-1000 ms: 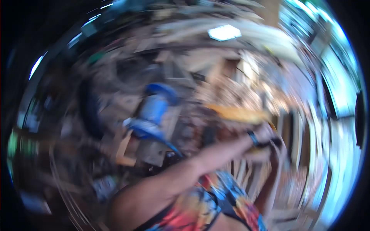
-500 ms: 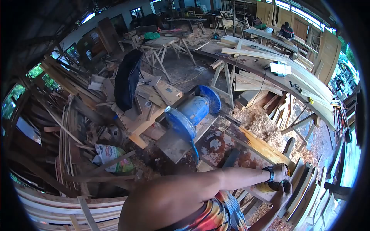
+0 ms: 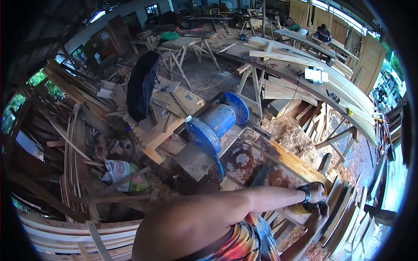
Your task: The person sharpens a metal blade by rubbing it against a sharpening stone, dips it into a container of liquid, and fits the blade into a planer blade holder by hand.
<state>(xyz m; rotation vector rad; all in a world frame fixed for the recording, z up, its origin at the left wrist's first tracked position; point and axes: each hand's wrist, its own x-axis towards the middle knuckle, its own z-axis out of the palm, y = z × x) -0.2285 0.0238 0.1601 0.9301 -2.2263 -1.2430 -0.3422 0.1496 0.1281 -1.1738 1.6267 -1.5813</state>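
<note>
At the lower right, my left hand (image 3: pixel 316 192), with a dark watch on its wrist, curls over a round yellow and dark object (image 3: pixel 299 208). Its kind is hard to make out, since hands and wrist cover much of it. Just below, my right hand (image 3: pixel 319 216) has its fingers bent against the same object's dark upper part. Both hands are beside the end of a long wooden board (image 3: pixel 296 162), and a stack of narrow boards (image 3: pixel 337 209) lies to their right.
A blue motor machine with two round guards (image 3: pixel 220 119) stands left of the board. A black umbrella (image 3: pixel 141 87) leans over wooden pieces. Behind are a long workbench (image 3: pixel 300 80) with planks and trestles (image 3: pixel 248 89). Another person (image 3: pixel 322 34) bends over a far table. Sawdust (image 3: pixel 285 130) covers the floor.
The view has shifted slightly, so the surroundings sit a little higher and further left. Both hands stay at the yellow and dark object, with only a small shift of the right fingers.
</note>
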